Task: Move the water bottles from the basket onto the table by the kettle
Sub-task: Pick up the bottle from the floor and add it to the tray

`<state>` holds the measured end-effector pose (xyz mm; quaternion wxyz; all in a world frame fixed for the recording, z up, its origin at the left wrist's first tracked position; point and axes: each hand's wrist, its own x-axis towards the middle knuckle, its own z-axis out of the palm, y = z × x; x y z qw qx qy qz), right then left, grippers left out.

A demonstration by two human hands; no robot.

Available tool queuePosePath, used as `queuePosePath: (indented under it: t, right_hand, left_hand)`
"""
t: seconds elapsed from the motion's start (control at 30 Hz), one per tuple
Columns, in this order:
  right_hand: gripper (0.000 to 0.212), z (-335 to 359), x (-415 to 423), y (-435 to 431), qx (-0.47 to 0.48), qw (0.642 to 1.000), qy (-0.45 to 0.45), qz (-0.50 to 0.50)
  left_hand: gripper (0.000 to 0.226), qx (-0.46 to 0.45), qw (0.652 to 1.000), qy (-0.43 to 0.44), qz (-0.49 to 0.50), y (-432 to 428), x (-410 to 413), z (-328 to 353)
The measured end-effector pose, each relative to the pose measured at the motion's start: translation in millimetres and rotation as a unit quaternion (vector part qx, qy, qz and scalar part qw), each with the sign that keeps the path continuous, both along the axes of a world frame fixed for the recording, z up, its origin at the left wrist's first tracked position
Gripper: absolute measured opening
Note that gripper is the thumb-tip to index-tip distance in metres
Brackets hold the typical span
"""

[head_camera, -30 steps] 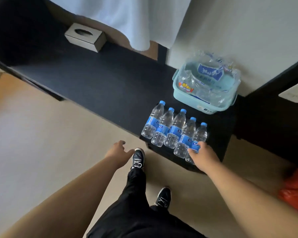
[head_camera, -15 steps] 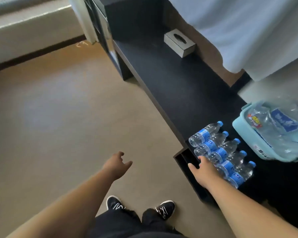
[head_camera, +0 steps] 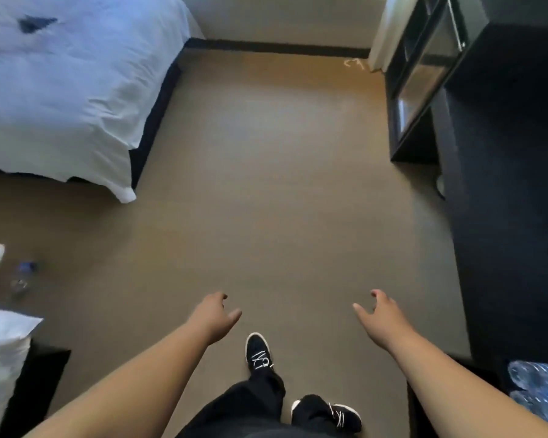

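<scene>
Carpet (head_camera: 266,184) under left hand (head_camera: 214,317) and right hand (head_camera: 382,320), both loosely spread, empty. Water bottles (head_camera: 538,379) (blurred) at lower right.

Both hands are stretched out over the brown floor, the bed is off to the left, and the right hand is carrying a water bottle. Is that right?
Not quite. In the head view the right hand is empty, fingers spread. The rest holds: the left hand is out over the floor too, and the bed is on the left.

Single head-worn view, wide-angle, facing forward-down over floor (head_camera: 266,200); bed (head_camera: 60,74) left, dark table (head_camera: 513,248) right.
</scene>
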<state>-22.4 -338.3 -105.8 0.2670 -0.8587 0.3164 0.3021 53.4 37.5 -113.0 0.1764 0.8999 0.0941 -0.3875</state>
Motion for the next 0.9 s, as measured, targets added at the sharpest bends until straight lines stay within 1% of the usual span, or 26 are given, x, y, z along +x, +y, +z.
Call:
queuePosePath:
  t: [0.13,0.37,0.5,0.6,0.77,0.9]
  right_hand:
    - [0.076,2,66,91,-0.002,0.995,0.0,0.103]
    - [0.074,10,138,219,0.0,0.969,-0.002,0.246]
    - [0.074,11,168,283,-0.009,0.944,-0.006,0.33]
    - [0.075,11,189,325,-0.013,0.927,-0.009,0.374]
    - [0.076,-2,220,385,-0.007,0.902,-0.003,0.432]
    - [0.078,-15,248,428,-0.008,0.883,0.005,0.47]
  left_hand:
    - [0.072,0.013,0.995,-0.001,0.099,104,1,2]
    - [0.07,0.002,0.966,-0.038,0.256,224,-12,11]
    - [0.068,-0.014,0.933,-0.055,0.357,267,-30,7]
    - [0.066,-0.024,0.907,-0.058,0.417,292,-43,3]
    - [0.066,-0.026,0.873,-0.06,0.484,328,-56,-6]
    - [0.066,-0.027,0.851,-0.052,0.523,355,-51,-16]
